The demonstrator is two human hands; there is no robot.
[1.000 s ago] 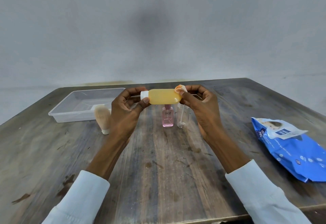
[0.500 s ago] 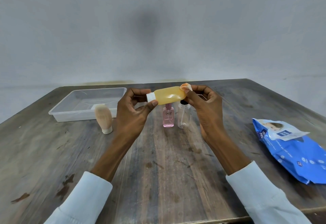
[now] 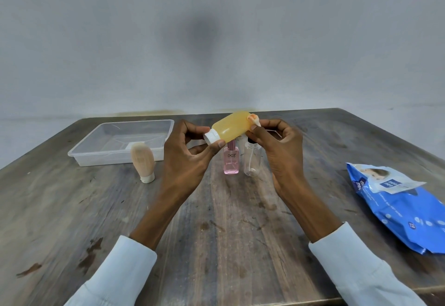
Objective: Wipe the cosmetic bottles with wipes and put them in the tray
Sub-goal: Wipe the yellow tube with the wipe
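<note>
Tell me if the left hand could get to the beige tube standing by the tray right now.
Probably not yet: the left hand pinches the yellow bottle by its cap. The beige tube stands just to its left, nothing between them, so once freed the way looks open.

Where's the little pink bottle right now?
The pink bottle stands upright mid-table in the head view, just left of the clear bottle, below the yellow bottle that both hands hold up.
</note>
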